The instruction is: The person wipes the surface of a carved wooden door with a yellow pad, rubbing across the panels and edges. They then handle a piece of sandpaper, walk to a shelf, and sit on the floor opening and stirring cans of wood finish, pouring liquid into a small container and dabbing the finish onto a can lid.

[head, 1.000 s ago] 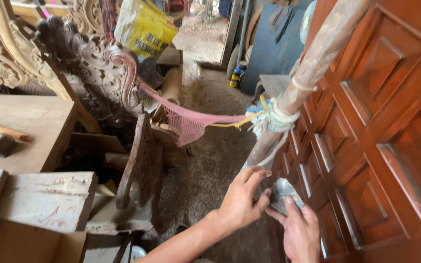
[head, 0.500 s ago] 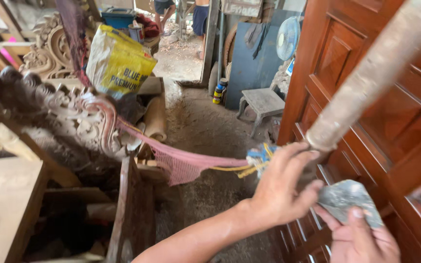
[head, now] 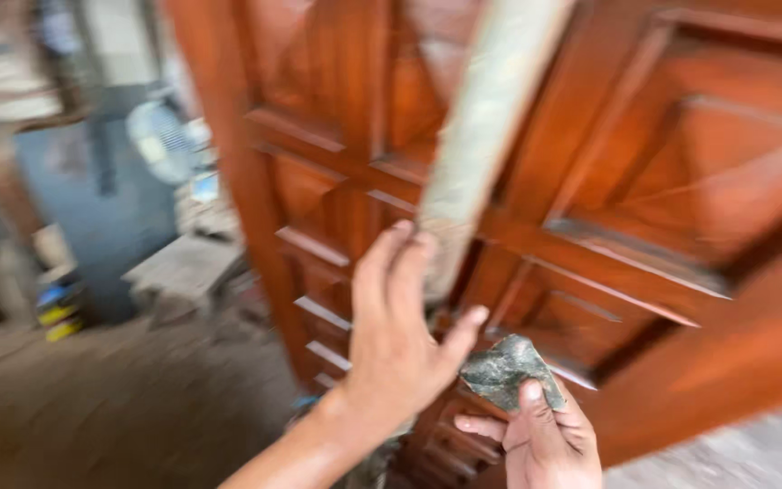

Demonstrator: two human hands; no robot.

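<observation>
**Hands rise along the pole beside the carved door**

Since the earlier frames the view has swung right and upward: the carved furniture, pink cloth and yellow sack have dropped out of sight, and the reddish-brown panelled door (head: pixel 681 181) now fills most of the picture. Both hands have come higher against it.

The left hand (head: pixel 400 344) is spread with its back to the camera, its fingers (head: pixel 391 263) open and stretched upward, the tips resting on or just beside the lower part of the pale, wrapped pole (head: pixel 481 145) that leans across the door. Motion blur hides whether the tips truly press the pole. The thumb points right, toward the other hand.

The right hand (head: pixel 545 439) sits lower, at the bottom edge of the picture, palm up. Its fingers are closed around a crumpled grey-green piece of abrasive paper or cloth (head: pixel 504 367), with the thumb pressed on top of it. That piece lies just right of the left thumb, in front of the door's lower panels.

At left, blurred, stand a dark blue board (head: pixel 92 199), a small grey stool (head: pixel 183 267) and the dirt floor (head: pixel 110 407).
</observation>
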